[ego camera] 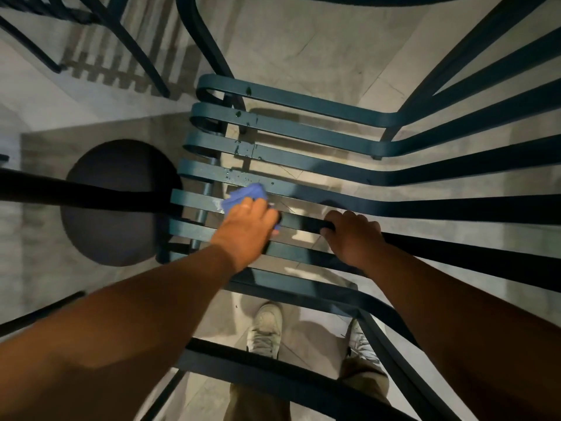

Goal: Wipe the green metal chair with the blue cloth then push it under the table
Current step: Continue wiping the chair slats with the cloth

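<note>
Green metal slats fill most of what we see: the green metal chair (318,147) lies right under us, its seat slats running across the view and bending up into the backrest on the right. Water drops sit on several of the upper slats. We press the blue cloth (246,194) down on one of the middle slats with our left hand (246,224); its grip is curled over the cloth, which bunches out beyond the fingertips, and a wet smear shows on the slat just left of the cloth. Our right hand (352,235) is just beside it on the neighbouring slat, fingers wrapped round that bar in a tight grip.

Left of the seat stands a dark round base (115,238) on the pale tiled floor (303,41), crossed by a dark blurred bar whose nature we cannot tell. A second chair frame (100,34) shows at the upper left. Through the gaps in the slats near the bottom we see our two light shoes (265,329) and khaki trouser legs (258,402) on the floor, behind the chair's curved frame bar.
</note>
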Tool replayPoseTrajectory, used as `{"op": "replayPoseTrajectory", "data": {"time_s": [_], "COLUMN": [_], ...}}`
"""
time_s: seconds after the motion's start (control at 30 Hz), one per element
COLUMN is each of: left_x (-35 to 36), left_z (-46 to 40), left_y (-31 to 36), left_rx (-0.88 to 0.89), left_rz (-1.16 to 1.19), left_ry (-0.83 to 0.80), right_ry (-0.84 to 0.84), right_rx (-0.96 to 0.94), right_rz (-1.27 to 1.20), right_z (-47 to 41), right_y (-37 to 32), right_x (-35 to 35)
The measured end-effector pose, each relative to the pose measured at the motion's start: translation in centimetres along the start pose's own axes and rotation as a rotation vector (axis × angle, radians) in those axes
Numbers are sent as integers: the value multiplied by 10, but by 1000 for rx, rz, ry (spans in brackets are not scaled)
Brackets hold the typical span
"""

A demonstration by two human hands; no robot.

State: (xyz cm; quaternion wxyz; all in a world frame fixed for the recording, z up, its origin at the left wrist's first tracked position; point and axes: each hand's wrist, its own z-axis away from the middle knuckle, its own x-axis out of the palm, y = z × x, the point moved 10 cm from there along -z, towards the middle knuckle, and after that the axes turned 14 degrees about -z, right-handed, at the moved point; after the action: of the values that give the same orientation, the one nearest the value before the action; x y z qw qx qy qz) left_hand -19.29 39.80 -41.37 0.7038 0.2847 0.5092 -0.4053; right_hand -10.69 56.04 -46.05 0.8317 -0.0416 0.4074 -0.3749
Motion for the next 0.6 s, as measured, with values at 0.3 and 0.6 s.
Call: {"op": "replayPoseTrajectory", "data": {"time_s": [0.3, 0.6], "left_x": [0, -31], "left_z": [20, 19], "left_y": [-74, -99], "left_rx": [-387, -670], "left_rz": [49, 549], "left_ry": [9, 240], "right_ry": [-34, 284], "right_rx": [31, -97], "right_rz": [13, -109], "right_z": [1, -7], "right_y": [-8, -40], "right_x": [-7, -64]}}
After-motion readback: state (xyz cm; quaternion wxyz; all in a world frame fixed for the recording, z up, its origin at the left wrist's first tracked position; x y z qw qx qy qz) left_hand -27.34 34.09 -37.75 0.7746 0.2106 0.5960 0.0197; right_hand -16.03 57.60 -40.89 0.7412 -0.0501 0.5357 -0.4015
